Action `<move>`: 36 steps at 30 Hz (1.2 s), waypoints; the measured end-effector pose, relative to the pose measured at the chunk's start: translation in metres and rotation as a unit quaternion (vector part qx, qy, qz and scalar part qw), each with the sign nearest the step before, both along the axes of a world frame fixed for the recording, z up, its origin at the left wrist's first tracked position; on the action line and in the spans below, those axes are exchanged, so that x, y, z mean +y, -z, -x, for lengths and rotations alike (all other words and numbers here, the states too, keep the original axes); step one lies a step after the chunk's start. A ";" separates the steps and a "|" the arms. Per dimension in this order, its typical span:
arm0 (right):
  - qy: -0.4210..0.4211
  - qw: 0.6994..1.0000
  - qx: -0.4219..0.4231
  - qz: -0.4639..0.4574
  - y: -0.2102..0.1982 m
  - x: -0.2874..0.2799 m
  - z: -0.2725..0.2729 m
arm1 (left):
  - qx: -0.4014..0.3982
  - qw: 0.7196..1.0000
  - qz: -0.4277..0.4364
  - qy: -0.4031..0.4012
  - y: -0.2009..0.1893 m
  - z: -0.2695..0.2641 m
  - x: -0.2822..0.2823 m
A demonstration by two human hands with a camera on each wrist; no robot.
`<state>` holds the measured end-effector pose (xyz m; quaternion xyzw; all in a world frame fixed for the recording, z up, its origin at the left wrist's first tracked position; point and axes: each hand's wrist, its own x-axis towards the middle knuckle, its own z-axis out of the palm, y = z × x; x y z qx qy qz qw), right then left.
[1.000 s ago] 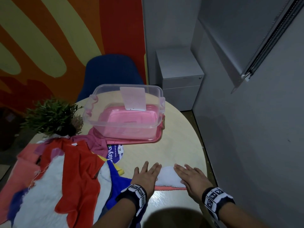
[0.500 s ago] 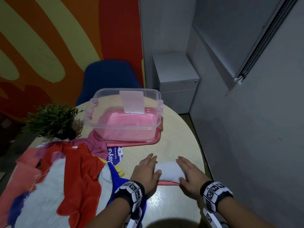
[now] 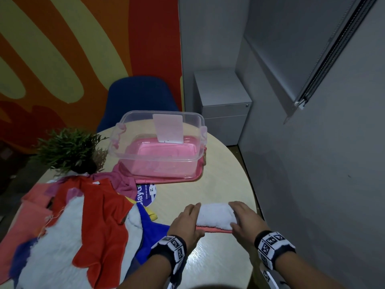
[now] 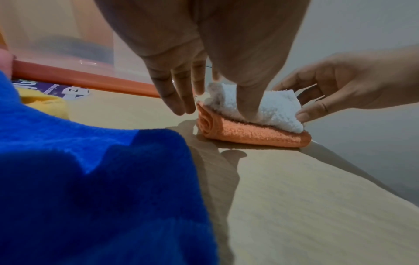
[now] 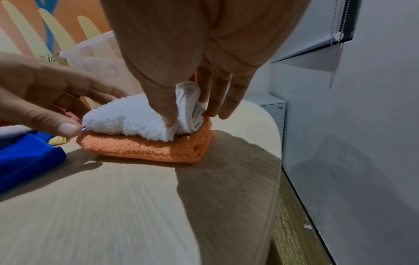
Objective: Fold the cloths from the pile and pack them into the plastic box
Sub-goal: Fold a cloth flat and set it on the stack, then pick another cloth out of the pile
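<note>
Two hands bracket one folded cloth (image 3: pixel 215 217) at the table's (image 3: pixel 218 184) five o'clock edge: the left hand (image 3: pixel 185 221) pinches its left end, thumb in front, fingers behind, and the right hand (image 3: pixel 244 221) pinches the right end likewise. The loose white fold could spring open on the lift toward the plastic box (image 3: pixel 160 147) at twelve o'clock. A purple sticker (image 3: pixel 146 193) reads partly "layG".

Between the gripping hands, the folded cloth (image 3: pixel 215 217) is white over orange. Left of the grip, the pile (image 3: pixel 68 226) mixes red, white, blue, yellow and pink.
</note>
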<state>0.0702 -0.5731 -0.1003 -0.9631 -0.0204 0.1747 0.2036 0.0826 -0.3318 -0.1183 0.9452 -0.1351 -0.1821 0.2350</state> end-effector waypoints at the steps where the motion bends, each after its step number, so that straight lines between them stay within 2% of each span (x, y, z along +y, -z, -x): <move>1: -0.001 1.000 -0.002 0.001 0.001 0.000 0.000 | -0.001 1.000 -0.005 0.001 0.001 -0.001 -0.002; 12: -0.006 0.999 0.026 -0.044 0.010 0.003 0.012 | -0.002 0.999 -0.037 0.011 0.005 0.001 0.000; 14: -0.022 0.999 0.023 -0.031 0.013 0.003 0.014 | -0.002 0.998 -0.052 0.020 0.004 0.003 0.002; 17: 0.001 1.000 -0.012 -0.003 0.013 0.006 0.018 | -0.003 0.998 -0.062 0.024 -0.005 0.006 0.012; 20: -0.026 0.995 -0.054 0.074 0.008 0.017 0.020 | -0.034 0.995 -0.086 0.036 -0.023 0.008 0.028; 22: -0.053 0.989 -0.068 0.119 -0.001 0.032 0.020 | -0.071 0.992 -0.095 0.033 -0.031 0.008 0.045; 24: -0.063 0.985 -0.099 0.127 -0.011 0.051 0.022 | -0.097 0.990 -0.097 0.013 -0.036 0.009 0.067; 29: -0.092 0.985 -0.136 0.058 -0.015 0.098 0.029 | -0.135 0.981 -0.122 -0.070 -0.051 0.018 0.135; 33: -0.139 0.981 -0.133 0.023 -0.016 0.132 0.031 | -0.104 0.969 -0.139 -0.177 -0.057 0.040 0.206; 34: -0.151 0.980 -0.123 0.029 -0.018 0.141 0.031 | -0.087 0.969 -0.146 -0.180 -0.056 0.047 0.224; 36: -0.173 0.979 -0.104 0.035 -0.022 0.161 0.033 | -0.057 0.973 -0.177 -0.136 -0.054 0.062 0.254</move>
